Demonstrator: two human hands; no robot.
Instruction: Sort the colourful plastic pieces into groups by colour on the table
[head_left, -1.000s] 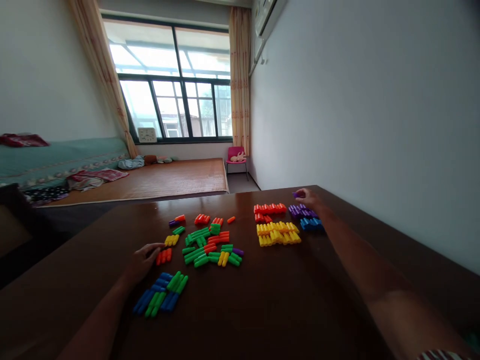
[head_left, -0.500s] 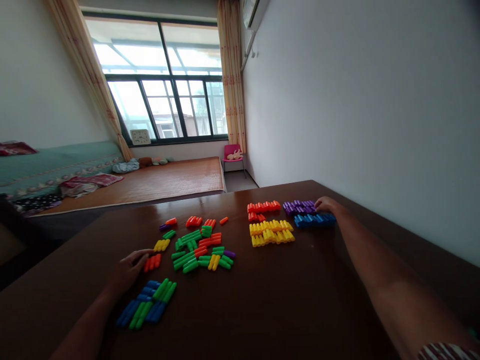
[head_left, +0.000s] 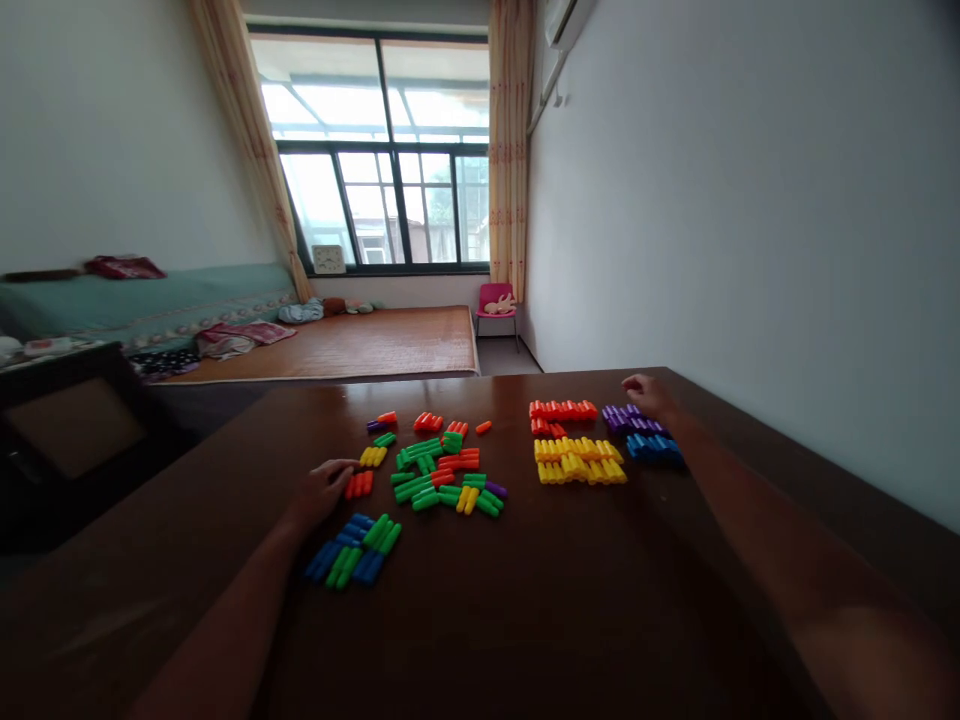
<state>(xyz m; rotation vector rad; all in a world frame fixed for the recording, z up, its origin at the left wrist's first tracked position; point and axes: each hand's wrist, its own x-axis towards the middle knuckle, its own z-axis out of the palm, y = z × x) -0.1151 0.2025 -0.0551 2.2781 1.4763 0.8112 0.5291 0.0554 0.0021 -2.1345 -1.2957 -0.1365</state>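
My left hand (head_left: 328, 488) rests on the dark table with its fingers reaching to the short orange plastic tubes (head_left: 358, 485). A group of yellow tubes (head_left: 373, 457) lies just beyond its fingertips. Nearer to me is a block of blue and green tubes (head_left: 352, 550). At the far right, my right hand (head_left: 649, 394) is just behind the rows of purple tubes (head_left: 630, 420), its fingers curled together; whatever they might hold is hidden. Blue tubes (head_left: 654, 449) lie in front of the purple ones.
Mid-table lies a loose cluster of green tubes (head_left: 420, 455) mixed with orange, yellow and purple ones. Right of it are stacked rows of yellow tubes (head_left: 577, 462) and orange-red tubes (head_left: 562, 411). Beyond the table stand a low bed (head_left: 375, 345) and a pink chair (head_left: 495, 296).
My right hand has moved away from the front edge of the purple tubes to behind them. My left hand stays beside the orange tubes. The view has turned left.
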